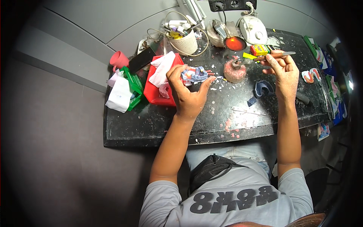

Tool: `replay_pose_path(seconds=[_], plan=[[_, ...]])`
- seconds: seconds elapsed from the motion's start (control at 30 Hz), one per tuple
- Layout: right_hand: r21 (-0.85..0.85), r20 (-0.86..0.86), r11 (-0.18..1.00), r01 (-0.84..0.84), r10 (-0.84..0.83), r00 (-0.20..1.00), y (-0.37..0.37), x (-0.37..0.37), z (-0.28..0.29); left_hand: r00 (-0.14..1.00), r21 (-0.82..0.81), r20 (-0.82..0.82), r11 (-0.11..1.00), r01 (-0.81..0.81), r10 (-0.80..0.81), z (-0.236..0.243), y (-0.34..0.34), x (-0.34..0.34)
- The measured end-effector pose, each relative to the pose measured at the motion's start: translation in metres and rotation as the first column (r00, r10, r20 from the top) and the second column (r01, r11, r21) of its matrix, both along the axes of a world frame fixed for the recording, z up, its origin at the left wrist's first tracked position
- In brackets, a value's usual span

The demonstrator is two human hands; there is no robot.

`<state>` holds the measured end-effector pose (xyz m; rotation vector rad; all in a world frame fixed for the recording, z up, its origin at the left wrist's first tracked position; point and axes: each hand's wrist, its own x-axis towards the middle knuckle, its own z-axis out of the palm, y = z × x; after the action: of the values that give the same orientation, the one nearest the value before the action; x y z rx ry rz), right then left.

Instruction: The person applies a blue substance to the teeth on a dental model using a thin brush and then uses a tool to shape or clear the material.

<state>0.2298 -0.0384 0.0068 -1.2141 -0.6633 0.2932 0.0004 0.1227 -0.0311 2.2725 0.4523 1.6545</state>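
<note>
My left hand is raised over the black worktop and grips a small dental model, blue with pink parts, between thumb and fingertips. My right hand is up at the right and pinches a thin knife-like tool with a brownish handle and a metal blade that points right. A small pink burner pot stands between the two hands. A blue tray-shaped piece lies just left of my right wrist.
A red tissue box and a green box stand at the left, a pink cup behind them. At the back are a white basket of tools, an orange-filled dish and a white device. Pink and white crumbs litter the worktop.
</note>
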Motion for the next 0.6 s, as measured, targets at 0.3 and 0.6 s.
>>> replay_pose_path(seconds=[0.3,0.6], plan=[[0.002,-0.027,1.000,0.023,-0.023,0.999,0.0022,-0.0021,-0.0012,0.893,-0.201,0.329,0.902,0.383,-0.306,0.0003,0.0026,0.0023],[-0.020,-0.031,0.999,0.030,-0.030,0.999,0.0014,-0.0079,0.0045,0.814,-0.210,0.409,0.825,0.525,-0.413,0.0046,-0.0018,0.0031]])
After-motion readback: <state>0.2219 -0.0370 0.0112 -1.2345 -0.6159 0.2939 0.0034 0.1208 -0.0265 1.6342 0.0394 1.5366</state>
